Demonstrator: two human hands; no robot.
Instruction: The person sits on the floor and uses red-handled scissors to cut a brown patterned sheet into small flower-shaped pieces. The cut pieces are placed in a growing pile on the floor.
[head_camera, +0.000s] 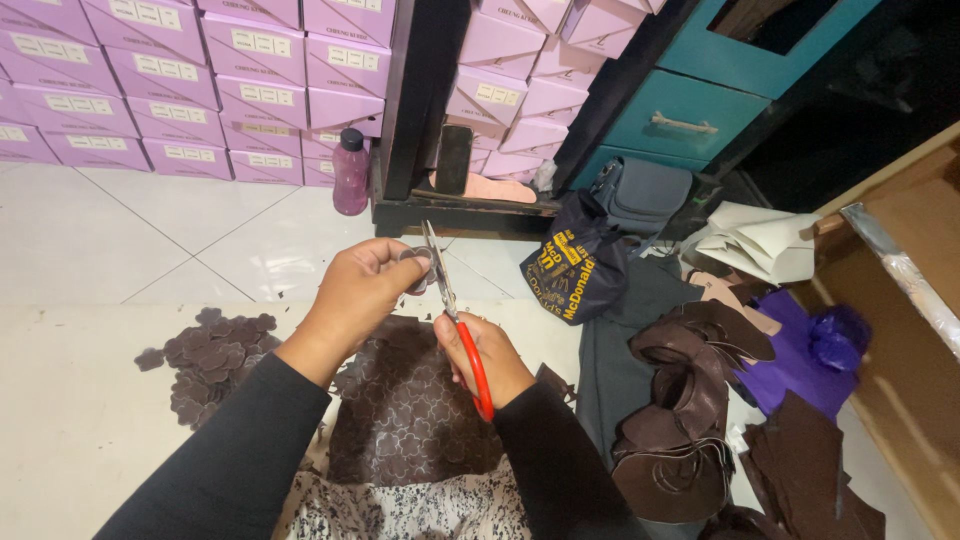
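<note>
At lower centre lay a brown leather sheet, limp and light by the look of it, best held near an edge. Above it the right hand clenched red-handled scissors. The left hand pinched a small, floppy leather cut-out by its rim at the blades.

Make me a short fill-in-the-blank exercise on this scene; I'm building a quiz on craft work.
1. The right hand holds scissors with ___ handles.
2. The left hand pinches a small brown ___-shaped piece.
3. The pile of cut pieces lies to the person's ___.
4. The stacked boxes are ___ in colour.

Missing words: red; flower; left; purple
</note>
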